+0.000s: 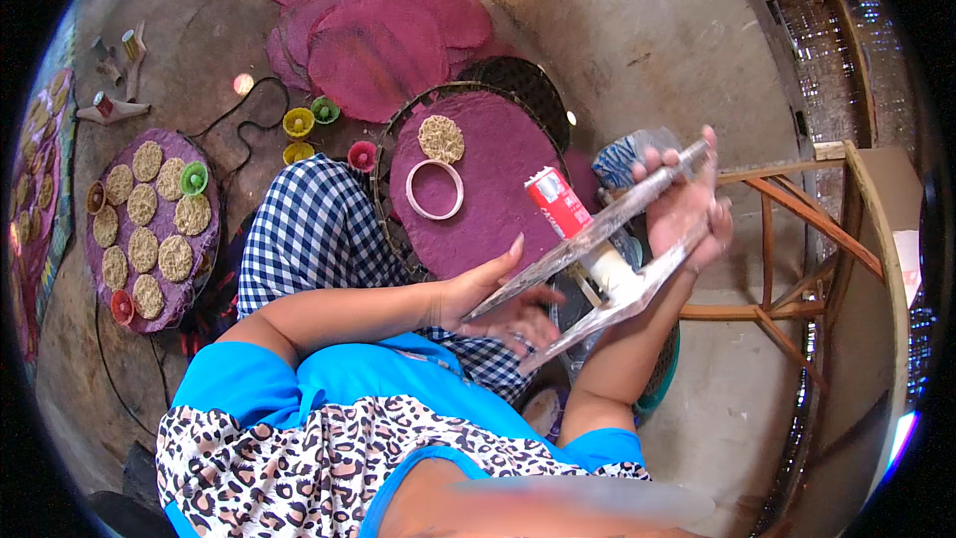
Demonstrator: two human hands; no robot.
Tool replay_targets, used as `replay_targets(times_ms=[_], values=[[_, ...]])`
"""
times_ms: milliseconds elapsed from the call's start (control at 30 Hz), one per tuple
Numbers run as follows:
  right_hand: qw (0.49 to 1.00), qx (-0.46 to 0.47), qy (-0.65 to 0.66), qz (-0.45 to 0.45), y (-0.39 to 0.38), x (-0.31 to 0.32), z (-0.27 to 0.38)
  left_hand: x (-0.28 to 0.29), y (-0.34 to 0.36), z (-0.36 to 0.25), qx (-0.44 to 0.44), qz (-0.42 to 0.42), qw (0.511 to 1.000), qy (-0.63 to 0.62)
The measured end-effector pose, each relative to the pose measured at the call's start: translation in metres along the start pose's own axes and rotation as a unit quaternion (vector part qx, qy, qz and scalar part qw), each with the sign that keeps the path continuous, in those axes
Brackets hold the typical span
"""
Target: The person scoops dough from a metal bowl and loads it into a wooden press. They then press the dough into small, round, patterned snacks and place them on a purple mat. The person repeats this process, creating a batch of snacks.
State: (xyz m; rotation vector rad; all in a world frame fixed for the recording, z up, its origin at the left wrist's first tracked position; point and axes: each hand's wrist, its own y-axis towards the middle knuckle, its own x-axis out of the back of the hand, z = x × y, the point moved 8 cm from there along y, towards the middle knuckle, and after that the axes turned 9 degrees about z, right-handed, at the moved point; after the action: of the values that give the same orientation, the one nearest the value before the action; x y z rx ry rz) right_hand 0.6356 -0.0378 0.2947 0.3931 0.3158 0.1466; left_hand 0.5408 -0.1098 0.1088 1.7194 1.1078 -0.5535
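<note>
In front of my chest I hold a hand press of two long flat boards (629,207), tilted up to the right. A red can (558,203) stands out of the upper board, and a pale cylinder (611,271) sits between the boards. My right hand (687,214) grips their right ends. At the left ends is my left hand (498,294), thumb raised, its fingers partly behind the boards and slightly blurred. Beyond the press, a round tray (498,144) covered in purple cloth bears one round of thin strands (440,138) and a pale ring (434,216) beside it.
On the left, another purple-covered tray (169,277) holds several strand rounds and small coloured cups. More cups (299,123) stand on the floor near my checked knee. Pink cloth sheets (378,40) are piled at the back. A wooden frame (767,239) stands at right.
</note>
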Motion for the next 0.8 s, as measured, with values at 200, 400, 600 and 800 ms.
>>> replay_targets(times_ms=[200,400,600,800], values=[[0.978,-0.156,0.127,0.055,0.036,0.031,-0.083,-0.04,-0.002,0.018,0.058,0.171,0.938,-0.296],[0.909,-0.393,0.081,-0.114,0.038,0.081,-0.203,-0.011,-0.018,0.003,-0.064,0.181,0.896,-0.401],[0.84,-0.518,-0.053,-0.155,0.055,0.112,-0.235,0.009,-0.01,-0.015,-0.117,0.227,0.872,-0.417],[0.81,-0.547,-0.122,-0.176,0.059,0.111,-0.235,0.012,-0.008,-0.021,-0.136,0.196,0.879,-0.413]])
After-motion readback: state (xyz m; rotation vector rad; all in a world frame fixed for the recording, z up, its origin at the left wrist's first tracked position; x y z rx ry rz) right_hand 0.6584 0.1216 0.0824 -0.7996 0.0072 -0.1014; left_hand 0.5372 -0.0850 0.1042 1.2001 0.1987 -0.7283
